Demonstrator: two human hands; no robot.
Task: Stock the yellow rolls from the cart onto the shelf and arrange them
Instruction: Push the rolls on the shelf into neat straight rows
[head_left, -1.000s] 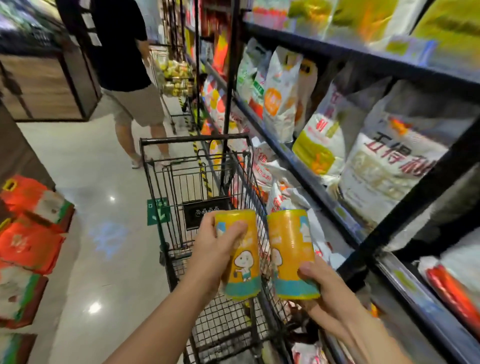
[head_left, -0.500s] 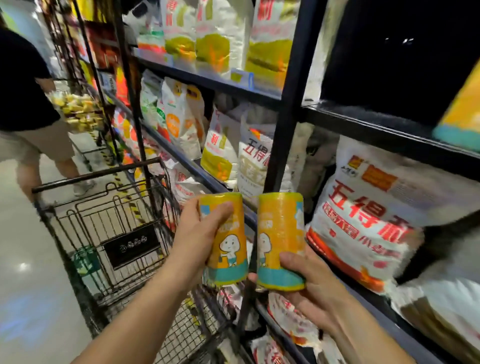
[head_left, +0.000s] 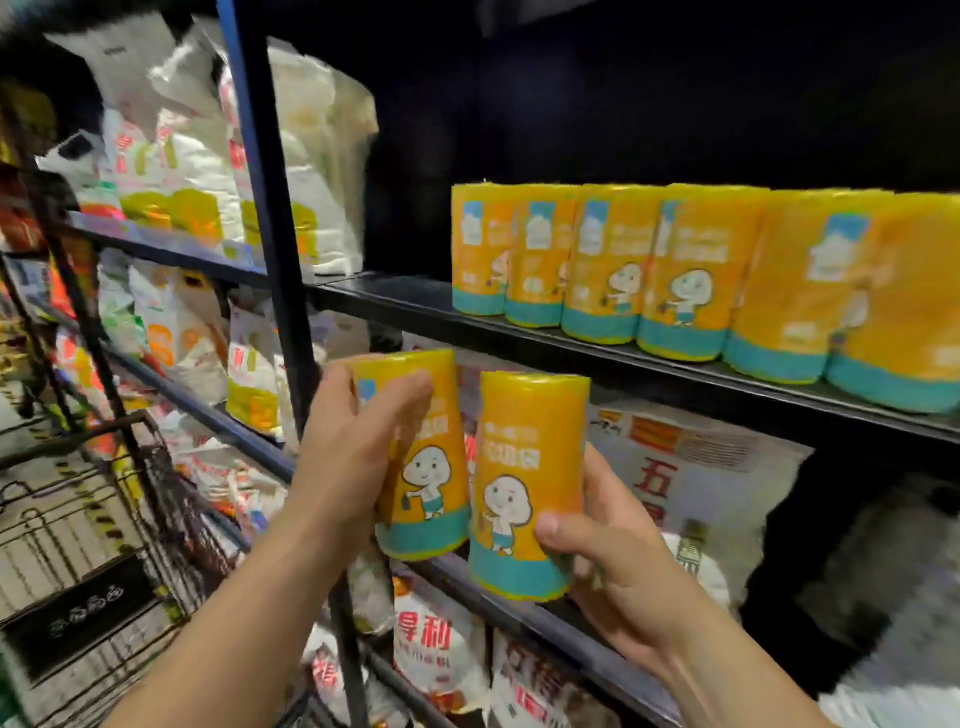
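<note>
Two yellow rolls in hand, both upright and side by side, held in front of the shelf (head_left: 519, 340) and just below its board. The left roll (head_left: 431, 467) leans a little to the right. The right roll (head_left: 524, 467) stands straighter and slightly lower.

Handling (judged): glossy film wrap over a wound soft core. Light, firm enough across the barrel to take a squeeze, a bit slick. Not fragile. Best taken round the mid-barrel and set down on the flat end.

The left grip (head_left: 348, 457) wraps the left roll from its left side, thumb across the upper front. The right grip (head_left: 618, 566) holds the right roll low, thumb on the front near the teal band, fingers behind.

A row (head_left: 675, 270) of like rolls stands on the shelf, upright, touching, labels forward. There is bare board left of the row, towards the post (head_left: 270, 234): the likely landing spot.

Bags (head_left: 691, 467) lie on the level below. The cart (head_left: 104, 519) is at lower left; its contents are too blurred to tell.
</note>
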